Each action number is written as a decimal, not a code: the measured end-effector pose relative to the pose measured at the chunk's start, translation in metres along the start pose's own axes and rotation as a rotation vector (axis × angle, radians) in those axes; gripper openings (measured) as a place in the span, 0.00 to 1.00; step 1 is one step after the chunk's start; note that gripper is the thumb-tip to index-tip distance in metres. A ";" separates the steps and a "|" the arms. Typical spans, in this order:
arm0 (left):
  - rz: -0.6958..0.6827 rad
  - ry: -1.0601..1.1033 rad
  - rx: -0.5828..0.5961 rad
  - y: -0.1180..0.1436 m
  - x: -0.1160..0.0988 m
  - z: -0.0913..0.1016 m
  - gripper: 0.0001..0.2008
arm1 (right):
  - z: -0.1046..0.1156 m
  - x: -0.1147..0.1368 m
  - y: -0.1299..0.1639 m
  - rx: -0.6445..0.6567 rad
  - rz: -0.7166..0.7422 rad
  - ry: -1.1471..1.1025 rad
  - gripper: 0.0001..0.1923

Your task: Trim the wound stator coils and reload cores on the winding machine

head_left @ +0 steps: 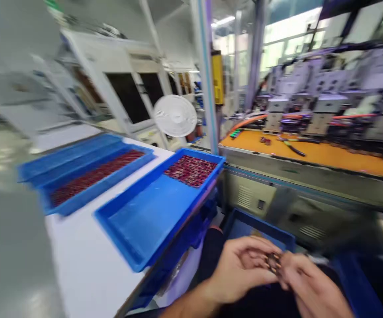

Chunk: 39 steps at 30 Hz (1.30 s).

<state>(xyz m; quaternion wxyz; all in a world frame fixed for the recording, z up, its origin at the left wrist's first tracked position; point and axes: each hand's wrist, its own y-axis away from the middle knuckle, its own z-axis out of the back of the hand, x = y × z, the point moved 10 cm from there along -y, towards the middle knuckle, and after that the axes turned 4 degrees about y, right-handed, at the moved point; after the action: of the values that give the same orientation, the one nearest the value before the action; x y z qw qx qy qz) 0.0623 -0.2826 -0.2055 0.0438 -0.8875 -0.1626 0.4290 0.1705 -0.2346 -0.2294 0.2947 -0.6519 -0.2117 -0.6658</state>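
Observation:
My left hand and my right hand meet low in the picture, over my lap. Between their fingertips they pinch a small bunch of dark parts with reddish ends; motion blur hides the detail. Just behind the hands sits a blue bin. To the left, on a white table, lies a blue tray with a patch of dark red parts at its far end.
A second blue tray with a strip of red parts lies farther left, stacked with another tray. A white fan stands behind the table. An orange bench with grey machines runs along the right.

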 end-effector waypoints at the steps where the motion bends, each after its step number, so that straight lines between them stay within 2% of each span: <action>1: 0.021 0.009 0.012 0.000 -0.003 -0.004 0.18 | -0.003 0.009 0.002 -0.021 0.023 -0.015 0.18; 3: 0.008 -0.022 0.014 -0.003 -0.010 -0.003 0.21 | -0.008 0.022 0.002 -0.060 0.046 -0.048 0.19; 5: -0.005 -0.112 -0.014 -0.008 -0.011 0.006 0.17 | -0.011 0.029 -0.003 -0.057 0.049 -0.060 0.19; 8: -0.022 -0.287 -0.052 -0.008 -0.009 0.013 0.15 | -0.004 0.038 -0.007 -0.053 0.075 -0.043 0.19; 11: -0.063 -0.443 -0.080 -0.004 -0.015 0.009 0.17 | 0.003 0.047 -0.009 -0.026 0.098 0.020 0.17; 15: -0.102 -0.546 -0.048 -0.002 -0.022 0.001 0.15 | 0.005 0.045 -0.012 -0.011 0.074 0.084 0.17; 21: 0.013 -0.426 0.007 -0.002 -0.011 0.009 0.15 | 0.012 0.042 -0.014 -0.013 0.036 0.111 0.18; 27: 0.095 -0.410 0.070 -0.001 -0.003 0.003 0.16 | 0.010 0.053 -0.018 0.083 0.041 0.158 0.11; 32: 0.148 -0.317 0.049 -0.003 0.002 0.006 0.13 | 0.028 0.048 -0.020 0.029 0.030 0.264 0.10; 34: 0.189 -0.277 0.056 -0.003 0.006 0.006 0.12 | 0.032 0.055 -0.021 0.042 0.074 0.288 0.06; 36: 0.233 -0.255 0.082 -0.002 0.011 0.002 0.11 | 0.028 0.069 -0.023 0.103 0.165 0.307 0.05; 38: 0.284 -0.224 0.112 0.000 0.015 -0.003 0.12 | 0.017 0.080 -0.025 0.222 0.242 0.322 0.08; 39: 0.312 -0.203 0.122 0.002 0.017 -0.006 0.12 | 0.011 0.083 -0.026 0.280 0.269 0.323 0.06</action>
<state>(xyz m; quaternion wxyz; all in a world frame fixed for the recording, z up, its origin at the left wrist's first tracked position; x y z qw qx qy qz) 0.0775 -0.2785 -0.2152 0.0138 -0.8499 -0.0004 0.5268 0.1633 -0.2175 -0.1433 0.4982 -0.5120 -0.1633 -0.6804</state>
